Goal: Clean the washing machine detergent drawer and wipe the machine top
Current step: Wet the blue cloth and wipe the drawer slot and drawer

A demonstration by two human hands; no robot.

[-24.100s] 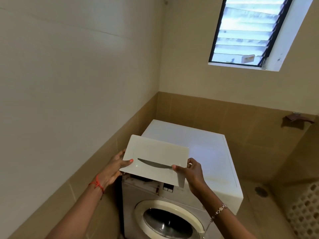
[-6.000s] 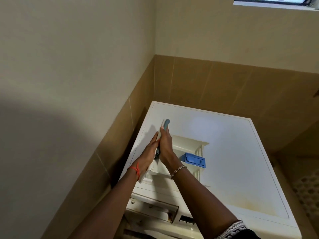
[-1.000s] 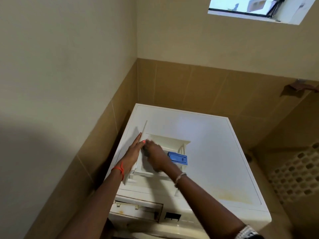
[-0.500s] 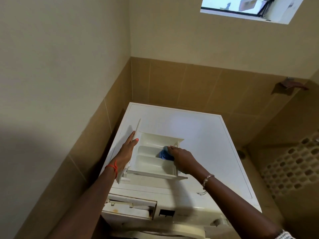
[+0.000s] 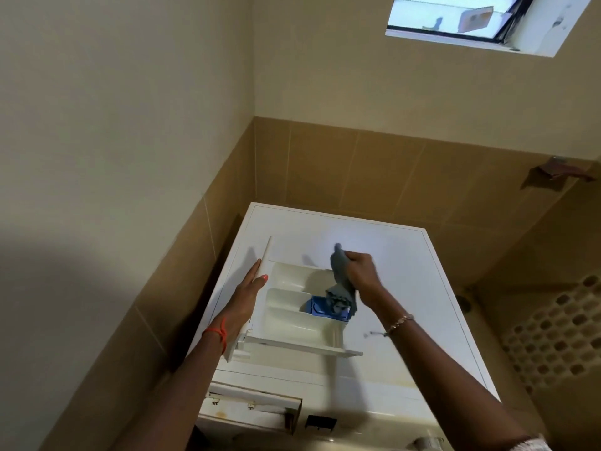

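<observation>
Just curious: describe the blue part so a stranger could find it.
On the white washing machine in the tiled corner lies a cream detergent drawer. At its right end, below the hanging grey cloth, sits the blue insert, the only blue part.

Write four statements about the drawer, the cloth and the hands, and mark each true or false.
1. The detergent drawer lies on the washing machine top. True.
2. The right hand grips a grey cloth. True.
3. The left hand holds a brush. False: its straight fingers rest against the drawer's front panel.
4. The insert in the drawer is red. False: it is blue.
</observation>
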